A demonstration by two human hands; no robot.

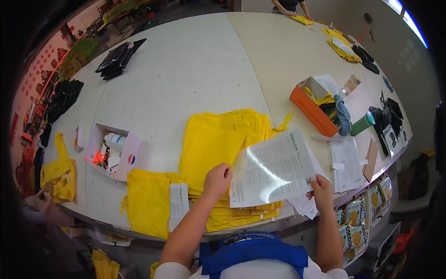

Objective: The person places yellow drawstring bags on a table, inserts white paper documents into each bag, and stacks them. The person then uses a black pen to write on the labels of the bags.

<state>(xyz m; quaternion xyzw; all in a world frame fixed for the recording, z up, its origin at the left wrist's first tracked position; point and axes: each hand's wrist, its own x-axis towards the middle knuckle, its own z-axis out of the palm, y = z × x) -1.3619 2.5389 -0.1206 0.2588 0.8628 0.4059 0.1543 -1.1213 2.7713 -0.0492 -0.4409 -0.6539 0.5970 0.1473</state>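
Observation:
A glossy, printed, translucent sheet (273,171), seemingly plastic, lies tilted over a stack of folded yellow fabric pieces (212,146). My right hand (320,191) pinches its right edge, thumb on top. With fingers curled, my left hand (216,179) rests at the sheet's left edge, against the yellow fabric. Whether it grips fabric or sheet is unclear. White printed papers (305,205) show partly beneath the sheet near my right hand. Left of the stack lies a smaller folded yellow piece (148,202) beside a narrow printed packet (178,204).
An open pink-white box (134,155) holds a bottle and cords. At right stand an orange box (312,111), a green cup (362,123) and a paper stack (345,165). Black packs (118,59) lie far left. Co-workers' hands (47,188) handle yellow fabric; another person (291,7) works opposite.

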